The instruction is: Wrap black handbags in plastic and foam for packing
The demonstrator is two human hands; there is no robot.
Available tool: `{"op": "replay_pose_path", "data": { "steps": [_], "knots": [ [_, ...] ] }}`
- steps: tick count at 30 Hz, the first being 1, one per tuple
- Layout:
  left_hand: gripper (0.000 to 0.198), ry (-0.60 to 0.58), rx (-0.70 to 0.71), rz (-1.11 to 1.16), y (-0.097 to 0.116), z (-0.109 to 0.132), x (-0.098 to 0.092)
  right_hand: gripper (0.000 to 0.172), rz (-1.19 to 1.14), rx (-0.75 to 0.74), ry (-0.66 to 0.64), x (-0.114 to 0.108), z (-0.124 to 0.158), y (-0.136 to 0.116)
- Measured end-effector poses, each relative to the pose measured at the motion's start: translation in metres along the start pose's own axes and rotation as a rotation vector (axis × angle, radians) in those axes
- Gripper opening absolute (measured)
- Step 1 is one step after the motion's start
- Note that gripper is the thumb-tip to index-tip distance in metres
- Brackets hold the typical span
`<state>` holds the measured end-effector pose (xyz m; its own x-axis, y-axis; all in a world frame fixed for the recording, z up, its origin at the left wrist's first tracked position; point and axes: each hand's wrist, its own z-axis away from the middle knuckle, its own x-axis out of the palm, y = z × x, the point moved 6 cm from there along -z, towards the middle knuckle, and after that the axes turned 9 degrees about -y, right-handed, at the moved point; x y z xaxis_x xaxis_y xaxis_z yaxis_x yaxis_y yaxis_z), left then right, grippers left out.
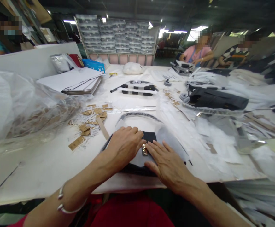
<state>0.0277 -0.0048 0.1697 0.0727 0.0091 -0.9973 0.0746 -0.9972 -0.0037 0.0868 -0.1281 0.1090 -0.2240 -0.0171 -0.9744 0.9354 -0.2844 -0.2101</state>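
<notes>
A black handbag (149,136) lies on the table right in front of me, with pale translucent sheeting over its body and a curved handle at its far side. A gold metal clasp (144,149) sits at its middle, just below a black flap. My left hand (125,143) rests on the bag's left half, its fingers bent and pressed together at the flap's left edge; what they pinch is hidden. Flat on the right half lies my right hand (164,159), fingers stretched out, fingertips beside the clasp.
Brown paper tags (87,127) lie scattered at left, near a big clear plastic bag (33,110). Another wrapped black bag (138,89) is farther back. Black bags (219,98) and white wrapping (222,142) crowd the right. Co-workers (197,52) are at the far side.
</notes>
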Motion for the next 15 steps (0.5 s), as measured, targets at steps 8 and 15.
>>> {"op": "replay_pose_path", "data": {
  "steps": [8, 15],
  "knots": [
    [0.038, -0.378, 0.231, 0.382, 0.004, -0.07, 0.017, 0.058, -0.049, 0.001, 0.125, 0.007, 0.007, 0.001],
    [0.053, -0.593, 0.098, 0.9, 0.001, -0.134, 0.073, 0.064, 0.103, -0.142, 0.463, 0.017, 0.005, 0.012]
  ]
}}
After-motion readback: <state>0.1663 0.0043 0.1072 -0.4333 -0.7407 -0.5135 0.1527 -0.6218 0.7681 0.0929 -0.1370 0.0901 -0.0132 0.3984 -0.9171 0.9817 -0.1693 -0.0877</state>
